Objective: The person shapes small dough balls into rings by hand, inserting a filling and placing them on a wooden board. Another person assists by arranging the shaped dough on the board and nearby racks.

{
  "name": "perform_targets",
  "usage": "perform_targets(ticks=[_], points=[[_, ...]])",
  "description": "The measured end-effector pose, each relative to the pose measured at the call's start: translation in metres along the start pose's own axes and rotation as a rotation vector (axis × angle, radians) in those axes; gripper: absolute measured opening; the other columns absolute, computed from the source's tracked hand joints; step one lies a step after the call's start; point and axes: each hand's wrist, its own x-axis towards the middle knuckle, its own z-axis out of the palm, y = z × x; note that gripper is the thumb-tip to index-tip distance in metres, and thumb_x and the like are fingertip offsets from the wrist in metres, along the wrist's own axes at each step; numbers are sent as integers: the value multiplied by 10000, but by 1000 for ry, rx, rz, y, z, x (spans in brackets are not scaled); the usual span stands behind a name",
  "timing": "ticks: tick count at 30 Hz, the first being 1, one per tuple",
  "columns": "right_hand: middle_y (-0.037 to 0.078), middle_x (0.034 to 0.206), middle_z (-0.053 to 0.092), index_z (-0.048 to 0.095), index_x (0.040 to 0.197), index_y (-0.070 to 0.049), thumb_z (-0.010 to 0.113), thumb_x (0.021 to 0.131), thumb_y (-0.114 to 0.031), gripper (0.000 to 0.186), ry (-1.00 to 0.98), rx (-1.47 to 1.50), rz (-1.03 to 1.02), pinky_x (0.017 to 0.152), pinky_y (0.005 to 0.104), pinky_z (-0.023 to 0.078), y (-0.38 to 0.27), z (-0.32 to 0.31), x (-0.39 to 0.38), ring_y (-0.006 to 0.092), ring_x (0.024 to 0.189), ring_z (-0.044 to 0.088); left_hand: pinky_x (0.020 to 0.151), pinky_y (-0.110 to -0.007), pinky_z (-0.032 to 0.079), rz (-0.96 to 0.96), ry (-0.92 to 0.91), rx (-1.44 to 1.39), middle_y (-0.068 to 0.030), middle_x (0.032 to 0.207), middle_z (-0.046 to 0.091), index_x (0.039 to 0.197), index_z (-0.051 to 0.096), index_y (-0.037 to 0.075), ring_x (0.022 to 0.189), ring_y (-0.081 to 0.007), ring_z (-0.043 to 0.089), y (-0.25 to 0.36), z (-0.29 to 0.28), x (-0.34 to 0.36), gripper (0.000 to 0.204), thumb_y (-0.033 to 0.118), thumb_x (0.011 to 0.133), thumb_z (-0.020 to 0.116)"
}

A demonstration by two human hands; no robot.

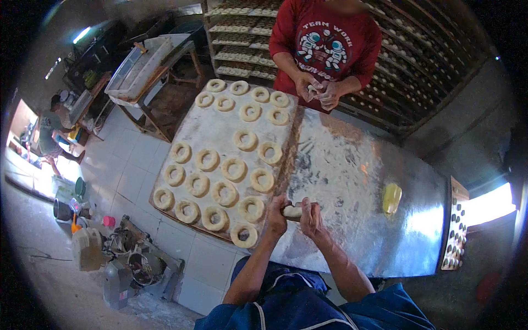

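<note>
A short piece of pale dough (292,212) is held between my left hand (276,219) and my right hand (311,219), both curled round it over the near edge where the floured board (183,134) meets the floured metal table (418,231). Several rings of dough (213,214) lie in uneven rows on the board, some just left of my left hand. On the metal to the right sits a yellow object (391,197), perhaps a container or bag.
A co-worker (324,60) in red works dough opposite me before racks (239,41) of rings. Another person (52,129) is at the far left, behind a wooden-legged trough (135,77). Containers (87,247) crowd the lower-left floor. A tray of small pieces (455,242) stands beyond the table's right end.
</note>
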Motion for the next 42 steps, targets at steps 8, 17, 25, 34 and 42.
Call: perform_targets(ticks=[8,17,25,34,42], points=[[67,619,547,593,737,17,357,1012,-472,609,-42,92,-470,541,343,402,-22,87,100,136,579,477,580,-357,388,231,-140,86,13,650,422,763,439,53,623,-182,495,107,-32,75,358,360,945,463],[27,598,440,516,741,0,419,1002,-449,529,-188,153,-541,518,328,354,-91,152,204,141,551,394,586,-335,357,588,-171,515,2,658,373,699,439,69,586,-164,398,198,-77,188,358,296,976,443],[200,1000,645,556,1159,58,761,727,-258,573,39,-327,-375,809,381,514,-116,165,261,274,930,651,690,-430,454,255,280,920,-153,736,552,793,510,5,686,-342,549,244,-106,267,262,238,910,527],[212,1094,617,515,1260,-31,678,808,-87,484,89,-353,-38,848,391,509,-65,54,95,293,1004,635,805,-463,434,714,282,1438,-163,923,567,1003,583,1,899,-350,546,244,-112,167,217,68,802,627],[132,1045,646,444,1348,7,471,996,-386,528,255,663,126,833,351,509,-26,6,-12,218,920,633,797,-264,490,229,-302,523,-69,1040,577,1042,572,45,949,-152,591,106,15,1,238,-12,815,618]])
